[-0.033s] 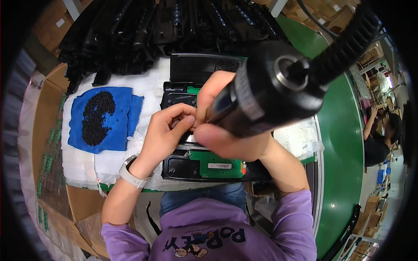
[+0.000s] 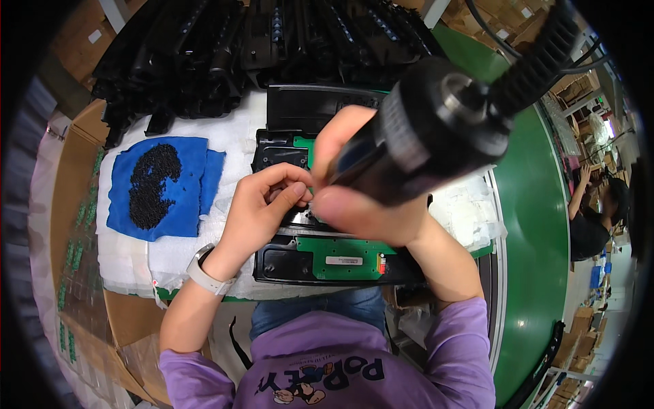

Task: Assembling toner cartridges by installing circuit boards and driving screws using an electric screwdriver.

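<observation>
My right hand (image 2: 364, 215) is wrapped round a thick black electric screwdriver (image 2: 415, 129), which leans with its cable end up and to the right. Its bit is hidden behind my fingers. Close beside its lower end, my left hand (image 2: 262, 201) has thumb and forefinger pinched together; whatever they hold is too small to make out. Beneath both hands lie black plastic housings (image 2: 276, 153) with green circuit boards. The nearest housing (image 2: 279, 264) carries a green board (image 2: 327, 247) with a white label and a small red part.
A heap of small black screws (image 2: 146, 187) lies on a blue cloth (image 2: 187, 211) at the left. Long black plastic parts (image 2: 259, 48) are piled along the far side. A ribbed cable (image 2: 538, 61) hangs at upper right, above a green surface (image 2: 531, 273). Another person (image 2: 599, 215) is at far right.
My right hand and the screwdriver have shifted slightly right, showing a little more of the housing below. My left hand stays nearly still, its fingers pinched.
</observation>
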Tool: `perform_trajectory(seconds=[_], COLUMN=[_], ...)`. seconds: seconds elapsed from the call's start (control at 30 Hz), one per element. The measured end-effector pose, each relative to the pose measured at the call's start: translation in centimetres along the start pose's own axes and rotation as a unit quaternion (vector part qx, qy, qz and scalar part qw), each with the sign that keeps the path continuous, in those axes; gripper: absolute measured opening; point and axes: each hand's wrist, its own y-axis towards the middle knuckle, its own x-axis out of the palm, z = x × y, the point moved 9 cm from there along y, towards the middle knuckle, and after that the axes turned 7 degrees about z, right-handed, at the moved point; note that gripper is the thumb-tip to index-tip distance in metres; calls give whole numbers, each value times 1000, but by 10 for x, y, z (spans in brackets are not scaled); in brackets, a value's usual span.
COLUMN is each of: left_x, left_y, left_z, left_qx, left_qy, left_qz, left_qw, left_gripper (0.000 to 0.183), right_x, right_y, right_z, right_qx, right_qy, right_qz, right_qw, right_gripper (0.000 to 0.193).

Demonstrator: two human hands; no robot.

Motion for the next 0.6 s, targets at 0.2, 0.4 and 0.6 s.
perform_trajectory(seconds=[0.2,0.4,0.6], left_x=[-1,-1,-3], left_y=[0,-3,-1], left_z=[3,7,6], left_qx=[-40,-38,-40], left_qy=[-52,-69,-103], left_qz=[15,-10,-7], left_qw=[998,997,994], left_gripper=[13,13,12], right_x=[-46,-65,-72], right_y=[5,4,2], right_z=[-8,-12,-13], right_qx=[-18,-42,-52], right_qy=[260,336,336], right_qz=[42,98,151], right_qw=[964,936,928], right_gripper=[28,28,24])
